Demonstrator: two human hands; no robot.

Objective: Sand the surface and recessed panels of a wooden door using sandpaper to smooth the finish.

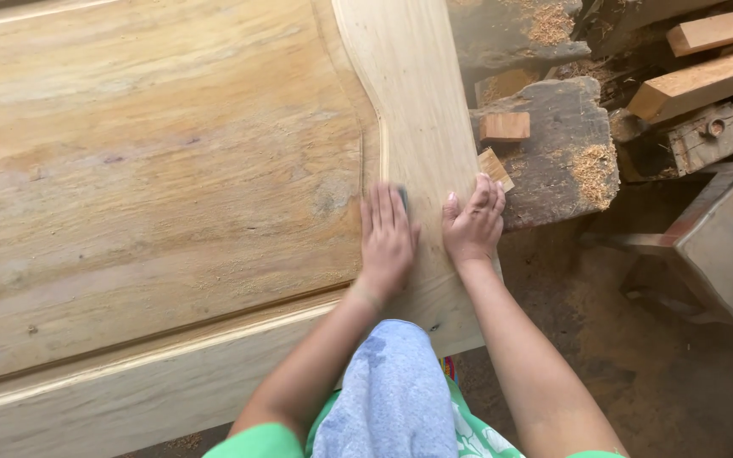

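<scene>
A broad pale wooden panel [154,170] with a curved raised frame fills the left. The left hand [386,240] lies flat on it, fingers together, pressing a small dark sanding pad [403,198] that peeks out at the fingertips. Just beside it, the right hand [472,222] rests flat on the frame's edge, fingers slightly spread. Farther right, a weathered grey block [553,161] carries small wood offcuts [504,127] and sawdust.

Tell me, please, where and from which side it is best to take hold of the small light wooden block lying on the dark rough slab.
Take the small wooden block by its two long sides, coming from above. It lies flat on the dark slab with free space around it, so fingers can close on both sides. Both hands are busy on the curved board.
</scene>
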